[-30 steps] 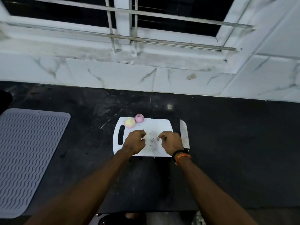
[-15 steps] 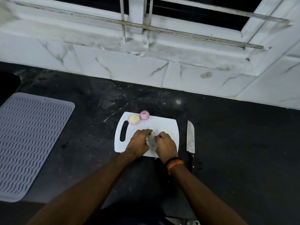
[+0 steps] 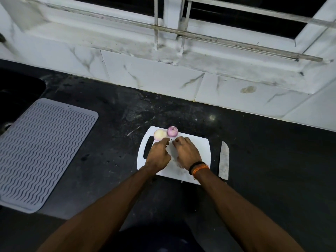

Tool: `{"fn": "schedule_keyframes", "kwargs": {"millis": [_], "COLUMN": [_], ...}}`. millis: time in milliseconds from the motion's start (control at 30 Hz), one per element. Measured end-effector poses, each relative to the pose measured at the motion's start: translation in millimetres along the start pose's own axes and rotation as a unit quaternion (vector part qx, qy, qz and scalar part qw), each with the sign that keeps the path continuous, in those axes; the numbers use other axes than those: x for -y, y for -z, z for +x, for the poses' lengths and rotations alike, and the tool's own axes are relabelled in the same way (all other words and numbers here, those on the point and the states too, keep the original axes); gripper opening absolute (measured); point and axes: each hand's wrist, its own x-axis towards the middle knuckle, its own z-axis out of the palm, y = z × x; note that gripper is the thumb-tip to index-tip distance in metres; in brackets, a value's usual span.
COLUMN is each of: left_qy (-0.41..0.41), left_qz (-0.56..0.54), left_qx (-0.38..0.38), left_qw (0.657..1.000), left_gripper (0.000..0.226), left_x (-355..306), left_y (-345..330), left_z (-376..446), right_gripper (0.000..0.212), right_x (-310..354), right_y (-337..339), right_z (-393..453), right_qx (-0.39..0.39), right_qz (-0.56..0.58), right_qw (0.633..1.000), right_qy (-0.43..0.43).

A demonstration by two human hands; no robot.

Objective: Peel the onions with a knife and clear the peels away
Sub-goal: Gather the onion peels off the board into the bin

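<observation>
Both onions look already peeled: pale yellowish onion (image 3: 160, 134) and purple onion (image 3: 172, 131) sit touching each other at the far left corner of the white cutting board (image 3: 198, 148), just beyond the handle slot. Knife (image 3: 224, 160) lies flat on the dark countertop (image 3: 263, 160) just right of the board, blade pointing away, nobody holding it. So peeling seems done & the step in hand is prob the peel cleanup.

Left hand (image 3: 158, 155) and right hand (image 3: 187, 153) are both down on the board, side by side, fingertips near the onions. Fingers of both are curled inward, knuckles up; looks like they're raking or pinching small scraps together, but what's under the palms is hidden, so can't tell if either actually holds peel. A few tiny dark flecks show btw the fingertips.

Next move, as I judge it: gather scraps into one pile w/o knocking the onions off the far edge, then lift the pile off the board. No bin in view. Grey ribbed drying mat (image 3: 41, 153) sits well apart on the left, not involved
</observation>
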Motion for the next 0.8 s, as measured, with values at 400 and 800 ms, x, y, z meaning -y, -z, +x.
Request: {"fn": "schedule_keyframes", "kwargs": {"millis": [400, 800], "left_qy": [-0.066, -0.095], "left_qz": [0.008, 0.032], "left_qx": [0.049, 0.102], "left_qw": [0.997, 0.990], "left_gripper": [0.058, 0.056], "left_x": [0.7, 4.2], "left_y": [-12.0, -12.1], "left_z": [-20.5, -25.7], "right_gripper": [0.039, 0.034], "right_x": [-19.1, -3.5], "right_y": [-23.7, -26.6], "right_z": [-81.2, -91.1], "right_qx": [-0.076, -0.069], "right_qz": [0.100, 0.118], "right_qw": [0.992, 0.989], "right_qy": [-0.016, -0.063]}}
